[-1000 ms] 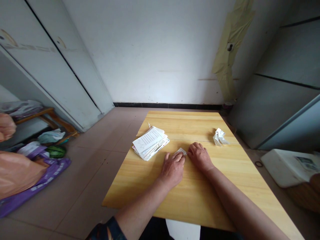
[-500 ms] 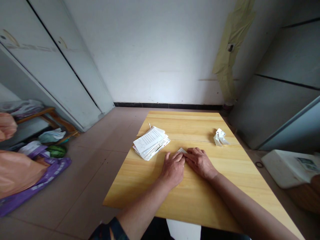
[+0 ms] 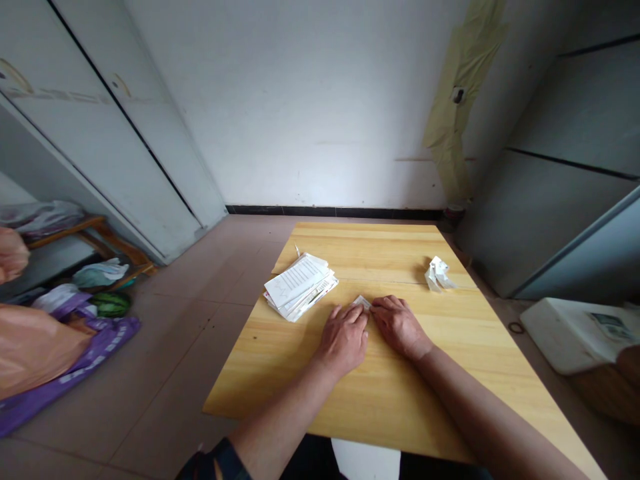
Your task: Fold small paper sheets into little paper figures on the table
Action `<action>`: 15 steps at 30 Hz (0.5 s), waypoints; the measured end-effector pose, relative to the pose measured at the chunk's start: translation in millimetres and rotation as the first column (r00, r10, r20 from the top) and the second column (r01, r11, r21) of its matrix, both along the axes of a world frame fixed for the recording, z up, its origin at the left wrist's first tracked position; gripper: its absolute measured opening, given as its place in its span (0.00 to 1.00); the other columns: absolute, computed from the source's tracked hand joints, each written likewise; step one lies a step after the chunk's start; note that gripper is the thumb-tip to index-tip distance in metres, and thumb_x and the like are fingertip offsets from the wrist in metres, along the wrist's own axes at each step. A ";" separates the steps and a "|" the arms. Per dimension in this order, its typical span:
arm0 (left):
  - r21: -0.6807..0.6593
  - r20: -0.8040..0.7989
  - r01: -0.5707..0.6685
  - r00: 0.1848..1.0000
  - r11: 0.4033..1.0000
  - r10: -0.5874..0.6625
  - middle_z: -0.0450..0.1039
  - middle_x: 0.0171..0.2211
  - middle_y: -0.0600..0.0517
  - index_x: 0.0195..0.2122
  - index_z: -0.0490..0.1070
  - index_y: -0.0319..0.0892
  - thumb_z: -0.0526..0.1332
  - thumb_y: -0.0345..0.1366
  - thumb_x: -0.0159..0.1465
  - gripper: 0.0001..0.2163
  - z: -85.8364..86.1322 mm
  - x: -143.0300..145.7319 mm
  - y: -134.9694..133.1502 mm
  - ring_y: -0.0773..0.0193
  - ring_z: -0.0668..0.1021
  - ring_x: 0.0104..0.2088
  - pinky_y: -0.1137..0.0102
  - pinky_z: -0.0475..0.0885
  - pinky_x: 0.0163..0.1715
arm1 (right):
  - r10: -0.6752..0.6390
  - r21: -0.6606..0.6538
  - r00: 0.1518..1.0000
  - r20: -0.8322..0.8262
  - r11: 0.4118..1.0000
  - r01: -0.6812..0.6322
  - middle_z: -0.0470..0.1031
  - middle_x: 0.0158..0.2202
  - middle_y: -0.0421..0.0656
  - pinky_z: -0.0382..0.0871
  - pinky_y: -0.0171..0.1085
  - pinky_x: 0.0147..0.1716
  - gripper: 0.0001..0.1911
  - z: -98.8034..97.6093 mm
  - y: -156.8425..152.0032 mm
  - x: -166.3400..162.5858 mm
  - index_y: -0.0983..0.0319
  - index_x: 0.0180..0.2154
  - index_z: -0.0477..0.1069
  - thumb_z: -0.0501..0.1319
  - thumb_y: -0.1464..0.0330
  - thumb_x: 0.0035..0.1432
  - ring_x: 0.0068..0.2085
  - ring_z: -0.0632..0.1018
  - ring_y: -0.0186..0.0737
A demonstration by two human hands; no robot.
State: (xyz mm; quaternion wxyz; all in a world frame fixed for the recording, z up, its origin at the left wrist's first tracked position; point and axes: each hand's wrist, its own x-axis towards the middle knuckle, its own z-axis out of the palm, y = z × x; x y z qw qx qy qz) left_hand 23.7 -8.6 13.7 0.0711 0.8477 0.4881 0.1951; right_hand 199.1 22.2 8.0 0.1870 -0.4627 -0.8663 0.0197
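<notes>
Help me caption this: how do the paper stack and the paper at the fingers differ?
The paper stack lies uncovered; the small paper is partly hidden by the left hand. The paper stack shows layered sheets and looks larger than the small paper's visible part. Both look whitish and rest on the wooden table.

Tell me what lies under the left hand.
Part of a small white paper shows just past the front of the left hand, on the wooden table. Whatever lies beneath the hand itself is covered, so the paper's full shape cannot be seen.
</notes>
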 end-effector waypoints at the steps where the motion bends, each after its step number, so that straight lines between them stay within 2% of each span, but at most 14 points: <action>1: 0.000 0.000 -0.004 1.000 1.000 0.004 0.68 0.55 0.45 0.52 0.66 0.43 0.56 0.31 0.61 0.17 -0.2 -0.4 0.1 0.56 0.67 0.57 0.56 0.57 0.60 | 0.001 0.002 1.000 -0.002 1.000 -0.001 0.75 0.43 0.48 0.61 0.38 0.44 0.14 -0.1 0.3 0.1 0.61 0.41 0.75 0.51 0.71 0.65 0.44 0.71 0.41; 12: 0.035 -0.059 -0.022 0.998 0.999 0.024 0.66 0.56 0.43 0.50 0.66 0.41 0.56 0.33 0.61 0.15 0.1 1.5 -4.2 0.54 0.67 0.57 0.56 0.58 0.60 | -0.022 0.028 1.000 -0.021 0.999 0.023 0.75 0.39 0.48 0.62 0.37 0.43 0.13 -5.7 -0.2 4.1 0.62 0.37 0.75 0.51 0.72 0.64 0.42 0.71 0.41; 15: 0.035 -0.071 -0.008 0.997 0.999 0.010 0.65 0.56 0.42 0.50 0.66 0.40 0.56 0.34 0.61 0.15 0.2 2.3 -4.1 0.54 0.67 0.57 0.56 0.58 0.60 | -0.028 0.031 0.999 -0.034 0.999 0.029 0.75 0.41 0.48 0.63 0.38 0.42 0.15 -4.9 -0.3 5.8 0.62 0.41 0.75 0.50 0.71 0.65 0.42 0.71 0.41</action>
